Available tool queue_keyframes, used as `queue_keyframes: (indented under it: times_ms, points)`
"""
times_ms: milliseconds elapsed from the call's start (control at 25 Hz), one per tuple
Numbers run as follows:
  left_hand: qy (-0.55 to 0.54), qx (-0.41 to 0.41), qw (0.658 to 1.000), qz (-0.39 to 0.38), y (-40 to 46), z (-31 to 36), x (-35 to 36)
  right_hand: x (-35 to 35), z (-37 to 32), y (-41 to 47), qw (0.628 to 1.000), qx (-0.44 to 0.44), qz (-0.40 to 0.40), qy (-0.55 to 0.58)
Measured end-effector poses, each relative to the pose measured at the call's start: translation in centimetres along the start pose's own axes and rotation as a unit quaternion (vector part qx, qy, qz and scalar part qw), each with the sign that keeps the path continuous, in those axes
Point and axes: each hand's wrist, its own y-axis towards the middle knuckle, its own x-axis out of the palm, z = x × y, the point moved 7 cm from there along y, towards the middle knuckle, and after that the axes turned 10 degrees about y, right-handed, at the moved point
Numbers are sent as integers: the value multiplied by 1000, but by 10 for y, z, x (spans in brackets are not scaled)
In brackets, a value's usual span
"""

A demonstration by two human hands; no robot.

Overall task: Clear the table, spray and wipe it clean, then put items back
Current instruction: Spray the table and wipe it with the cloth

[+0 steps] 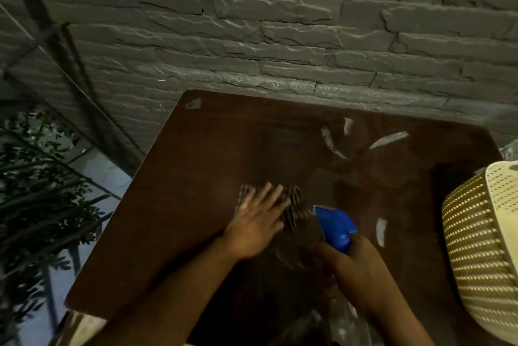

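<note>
The left hand [256, 223] is motion-blurred and hides most of the striped cloth [293, 209]. The right hand [354, 264] covers the spray bottle [336, 226] body. The frame's right edge crops the basket [482, 250].

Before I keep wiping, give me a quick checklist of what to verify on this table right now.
1. Left hand flat on the striped cloth: ok.
2. Right hand gripping the blue spray bottle: ok.
3. Table cleared of items: not ok, woven basket sits over its right edge.
4. Pale streaks near the far right wiped: not ok.
5. Mark at the far left corner wiped: not ok.
6. Surface wet enough: cannot tell.
</note>
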Motion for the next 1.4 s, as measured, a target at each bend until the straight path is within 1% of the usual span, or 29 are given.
queue_keyframes:
  times_ms: [40, 80, 120, 160, 200, 240, 280, 320, 360, 400, 440, 520, 560, 600, 720, 840, 960, 1040, 1080, 1120, 1160, 1200, 1280, 1320, 1360, 1400]
  points:
    - [-9, 53, 998, 9, -20, 10, 1, 1, 3, -4, 1000, -1, -3, -4]
    - [-2, 51, 998, 25, -26, -2, -1, 0, 6, -7, 1000, -3, -2, -7]
    - [-13, -28, 999, 41, -15, -35, -10, -2, 9, -11, 1000, -3, 2, -8]
    - [-30, -168, 985, 38, -1, -78, -25, -4, 14, -13, 1000, 0, 5, -7]
    - [-61, -271, 960, -32, 3, -100, -28, -5, 17, -16, 1000, 2, 6, -7]
    - [-63, -312, 946, -62, 2, -103, -28, -6, 20, -19, 1000, -2, 7, -7]
    - [-54, -280, 958, -18, 0, -86, -25, -7, 21, -21, 1000, -8, 4, -9]
    - [-44, -203, 978, -1, -6, -52, -17, -8, 23, -24, 1000, -12, 3, -8]
    - [-36, -137, 990, -9, -16, -27, -7, -8, 25, -24, 1000, -12, 1, -8]
    - [-46, -106, 993, -11, -23, -20, -6, -8, 29, -26, 1000, -11, -2, -12]
    - [-72, -119, 990, -15, -19, -31, -7, -5, 32, -27, 1000, -14, -4, -21]
    - [-94, -233, 966, -61, 2, -71, -18, 2, 38, -30, 999, -31, -4, -44]
    - [-90, -270, 955, -82, 10, -81, -24, 6, 42, -33, 998, -32, -10, -53]
    - [-80, -278, 952, -99, 19, -83, -24, 11, 48, -35, 997, -29, -20, -64]
    - [-65, -261, 958, -100, 19, -78, -17, 30, 66, -43, 994, -25, -39, -95]
    - [-63, -237, 967, -76, 3, -63, -19, 44, 77, -54, 996, -17, -44, -82]
    - [-62, -162, 984, -33, -45, -7, -9, 51, 80, -74, 999, 10, -44, -25]
    - [-43, -77, 996, -13, -105, 26, 9, 49, 80, -83, 999, 11, -30, 3]
    - [-28, -52, 998, -6, -135, 27, 15, 47, 82, -85, 1000, 9, -21, 12]
    - [-18, -52, 998, 6, -152, 14, 17, 42, 84, -86, 1000, 9, -8, 17]
    - [-14, -75, 997, 16, -155, -10, 19, 39, 88, -87, 1000, 14, 2, 20]
    - [-12, -126, 992, 16, -146, -40, 17, 37, 92, -89, 1000, 20, 11, 19]
    - [-43, -253, 966, -19, -101, -91, 2, 37, 97, -90, 999, 21, 28, 19]
    - [-49, -284, 957, -30, -74, -97, -5, 38, 99, -90, 999, 19, 33, 20]
    - [-44, -285, 957, -39, -50, -87, -12, 38, 101, -90, 999, 17, 35, 23]
    - [-42, -255, 965, -33, -35, -64, -15, 39, 103, -91, 999, 16, 36, 29]
